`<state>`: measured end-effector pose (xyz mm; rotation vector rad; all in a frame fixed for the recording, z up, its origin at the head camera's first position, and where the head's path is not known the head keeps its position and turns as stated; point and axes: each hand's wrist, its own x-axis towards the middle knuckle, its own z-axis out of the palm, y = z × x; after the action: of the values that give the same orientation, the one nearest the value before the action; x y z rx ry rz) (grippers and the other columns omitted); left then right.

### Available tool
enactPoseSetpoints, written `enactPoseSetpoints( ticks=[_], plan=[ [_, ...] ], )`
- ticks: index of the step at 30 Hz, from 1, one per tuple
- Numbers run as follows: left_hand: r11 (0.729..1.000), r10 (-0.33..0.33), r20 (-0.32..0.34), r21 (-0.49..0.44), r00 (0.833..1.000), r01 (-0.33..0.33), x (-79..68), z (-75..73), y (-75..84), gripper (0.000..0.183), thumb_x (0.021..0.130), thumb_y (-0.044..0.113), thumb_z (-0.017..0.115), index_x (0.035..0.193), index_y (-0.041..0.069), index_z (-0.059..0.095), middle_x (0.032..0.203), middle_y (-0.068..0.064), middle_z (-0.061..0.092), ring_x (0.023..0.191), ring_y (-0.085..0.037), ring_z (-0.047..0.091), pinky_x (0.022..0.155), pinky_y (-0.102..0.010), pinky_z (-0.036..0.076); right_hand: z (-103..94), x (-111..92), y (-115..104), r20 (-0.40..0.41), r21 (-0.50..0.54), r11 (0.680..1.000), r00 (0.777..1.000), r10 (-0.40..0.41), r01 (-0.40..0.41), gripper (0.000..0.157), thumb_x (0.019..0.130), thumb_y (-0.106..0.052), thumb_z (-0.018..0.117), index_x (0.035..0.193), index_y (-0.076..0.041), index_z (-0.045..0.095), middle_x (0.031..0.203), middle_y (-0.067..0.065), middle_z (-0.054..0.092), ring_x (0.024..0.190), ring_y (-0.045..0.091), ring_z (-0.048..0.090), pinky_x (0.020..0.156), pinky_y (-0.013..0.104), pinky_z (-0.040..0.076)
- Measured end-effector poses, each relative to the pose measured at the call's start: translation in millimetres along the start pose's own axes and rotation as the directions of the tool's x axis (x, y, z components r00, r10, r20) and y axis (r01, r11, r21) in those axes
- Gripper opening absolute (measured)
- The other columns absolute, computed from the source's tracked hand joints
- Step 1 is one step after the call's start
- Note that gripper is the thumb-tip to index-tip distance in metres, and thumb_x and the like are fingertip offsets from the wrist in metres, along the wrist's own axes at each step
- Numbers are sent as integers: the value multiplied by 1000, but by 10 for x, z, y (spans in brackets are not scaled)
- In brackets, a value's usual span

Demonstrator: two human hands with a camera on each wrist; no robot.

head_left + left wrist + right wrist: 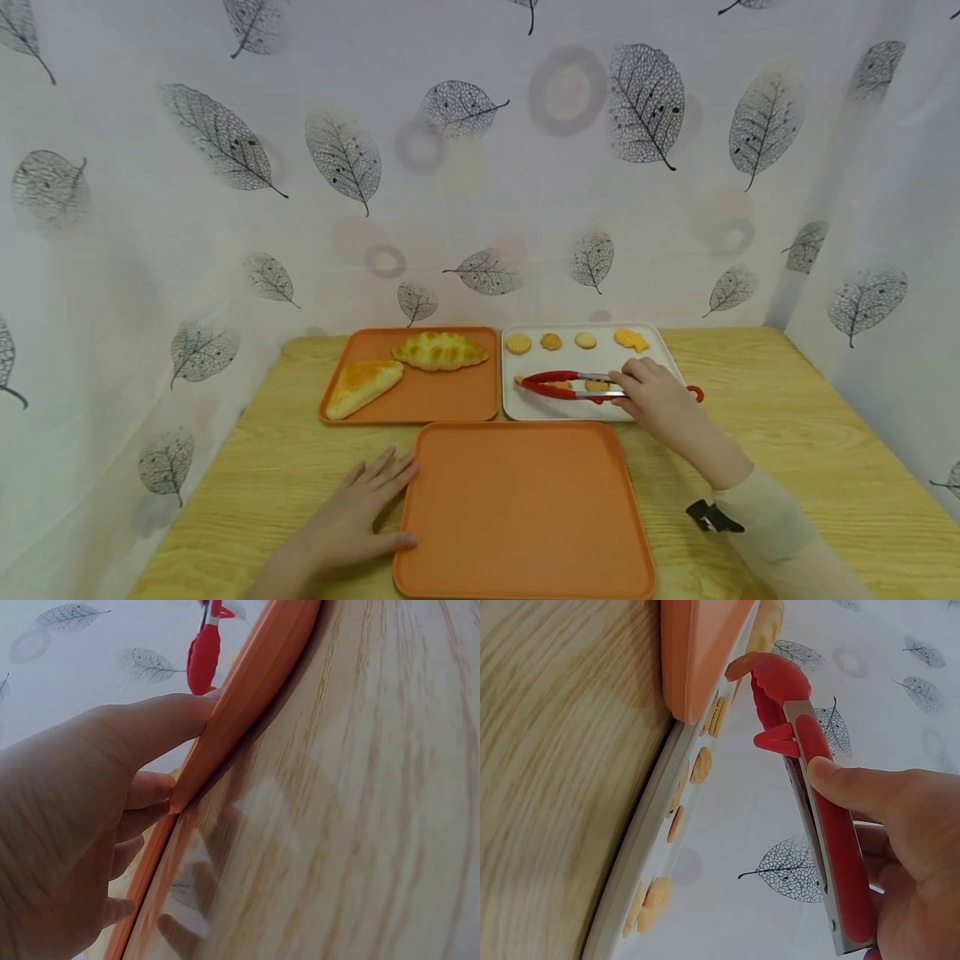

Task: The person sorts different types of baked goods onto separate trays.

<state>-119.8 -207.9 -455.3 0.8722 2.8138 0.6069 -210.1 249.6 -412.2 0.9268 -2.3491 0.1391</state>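
My right hand (660, 408) grips red-and-metal tongs (829, 802) from the side, over the white tray (517, 408). Between the tongs' red tips a small brown biscuit (739, 668) is pinched, lifted above the tray in the right wrist view. Under and around the tongs are more biscuits, partly covered in the head view. My left hand (348, 521) lies at the left edge of the near orange tray (525, 508), fingers spread. Its thumb (161, 724) and fingertips touch the rim; nothing lies on this tray.
Behind on the left, another orange tray (450, 408) carries a triangular bread (363, 387) and a braided bread (440, 351). Along the white tray's back row sit round biscuits (518, 343) and a fish-shaped one (632, 340). A leaf-printed curtain (480, 192) encloses the wooden table (787, 433).
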Motion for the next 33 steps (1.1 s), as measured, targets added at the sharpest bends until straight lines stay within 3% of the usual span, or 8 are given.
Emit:
enactPoseSetpoints(
  ticks=[8, 13, 19, 27, 33],
  plan=[
    [1000, 0, 5, 17, 1000, -1, 2, 4, -19, 87, 88, 66, 55, 154, 16, 31, 161, -5, 30, 150, -35, 18, 113, -69, 21, -26, -32, 13, -21, 139, 988, 997, 71, -67, 34, 68, -9, 85, 98, 2, 73, 82, 6, 57, 72, 15, 48, 60, 28, 43],
    [1000, 1, 8, 22, 1000, -1, 3, 5, -21, 87, 87, 66, 55, 154, 15, 31, 161, -6, 30, 150, -36, 18, 113, -69, 21, -70, -50, 18, 58, 239, 960, 989, 135, -145, 29, 72, -8, 82, 98, 1, 73, 82, 5, 59, 72, 11, 48, 58, 25, 43],
    [999, 1, 6, 32, 1000, -1, 3, 10, -15, 88, 87, 66, 55, 154, 14, 31, 161, -6, 29, 150, -35, 18, 113, -69, 21, -105, -69, 50, 247, 301, 905, 941, 232, -302, 24, 81, -11, 77, 101, 0, 73, 84, 4, 60, 71, 8, 46, 59, 23, 40],
    [999, -15, 12, 36, 1000, 14, 8, 10, -21, 89, 87, 68, 54, 154, 15, 30, 161, -5, 28, 151, -34, 17, 114, -68, 20, -107, -6, 112, 379, 296, 841, 864, 332, -453, 24, 86, -14, 72, 103, 3, 72, 87, 9, 59, 71, 12, 43, 60, 24, 35],
    [1000, -10, 13, 27, 1000, 9, 8, 12, -17, 88, 87, 67, 54, 154, 15, 30, 161, -5, 28, 151, -35, 17, 114, -68, 20, -132, 0, 87, 417, 349, 803, 848, 327, -482, 24, 87, -16, 72, 105, 0, 72, 86, 5, 59, 70, 9, 43, 60, 23, 36]
  ],
)
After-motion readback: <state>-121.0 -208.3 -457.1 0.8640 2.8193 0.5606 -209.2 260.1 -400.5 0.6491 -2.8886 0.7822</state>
